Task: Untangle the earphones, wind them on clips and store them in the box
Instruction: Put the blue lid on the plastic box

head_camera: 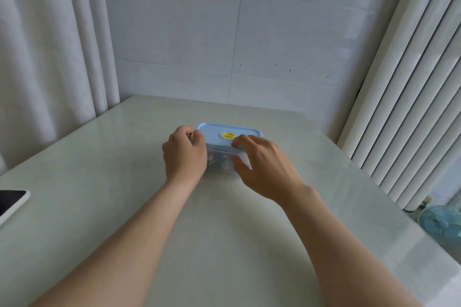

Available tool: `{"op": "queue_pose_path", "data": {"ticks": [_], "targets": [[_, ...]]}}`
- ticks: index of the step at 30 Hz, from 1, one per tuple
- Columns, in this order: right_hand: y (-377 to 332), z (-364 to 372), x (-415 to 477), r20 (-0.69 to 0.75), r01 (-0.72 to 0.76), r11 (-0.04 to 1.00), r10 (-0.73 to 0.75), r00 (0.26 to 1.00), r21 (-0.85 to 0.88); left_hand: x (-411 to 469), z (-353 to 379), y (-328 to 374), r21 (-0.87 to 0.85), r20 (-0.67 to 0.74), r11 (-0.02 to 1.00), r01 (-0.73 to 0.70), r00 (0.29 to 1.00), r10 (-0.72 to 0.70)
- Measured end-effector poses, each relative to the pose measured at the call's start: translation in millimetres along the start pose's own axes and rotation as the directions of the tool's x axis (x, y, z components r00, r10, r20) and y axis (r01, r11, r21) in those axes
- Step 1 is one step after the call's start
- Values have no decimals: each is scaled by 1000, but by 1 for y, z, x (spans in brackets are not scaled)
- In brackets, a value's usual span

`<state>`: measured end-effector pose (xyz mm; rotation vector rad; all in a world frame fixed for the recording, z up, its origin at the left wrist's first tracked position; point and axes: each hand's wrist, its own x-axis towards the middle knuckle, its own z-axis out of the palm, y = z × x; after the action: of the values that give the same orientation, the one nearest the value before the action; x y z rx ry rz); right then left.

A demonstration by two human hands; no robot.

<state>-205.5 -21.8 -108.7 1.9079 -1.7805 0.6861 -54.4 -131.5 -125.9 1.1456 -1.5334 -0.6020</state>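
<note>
Clear rectangular plastic box (220,160), pale-blue lid (214,131), midway on pale glossy bench (99,182); gripped at left end by curled left hand (184,153), pinched over near rim by right hand (264,164). Likely light, stiff, slick: best taken by lid edges.

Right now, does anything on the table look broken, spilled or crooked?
No, nothing stands out. The blue lid sits level on the clear box; the left hand grips the lid's left end, the right hand pinches its front edge. No spill shows on the table.
</note>
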Motion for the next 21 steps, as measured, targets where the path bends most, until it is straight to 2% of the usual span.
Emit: {"op": "queue_pose_path", "data": {"ticks": [5,9,13,16,19,21], "targets": [[0,-1,-2,-2,-36,999,36,999,-25,-2,-6,1,15,-5,999,-52,999,52],[-5,-5,-5,-6,-161,985,161,987,56,-4,-6,3,16,36,999,-36,999,36],[-3,-3,-7,25,-154,987,153,988,53,-5,-2,1,57,58,998,-26,998,23],[-3,1,-6,0,-162,977,164,986,141,-3,0,-1,76,55,997,-31,998,27],[-3,1,-5,39,-378,904,378,925,201,0,1,-4,56,42,998,-30,999,28],[-2,2,-6,116,-450,867,435,893,212,1,0,-4,39,41,999,-28,999,27]]}}
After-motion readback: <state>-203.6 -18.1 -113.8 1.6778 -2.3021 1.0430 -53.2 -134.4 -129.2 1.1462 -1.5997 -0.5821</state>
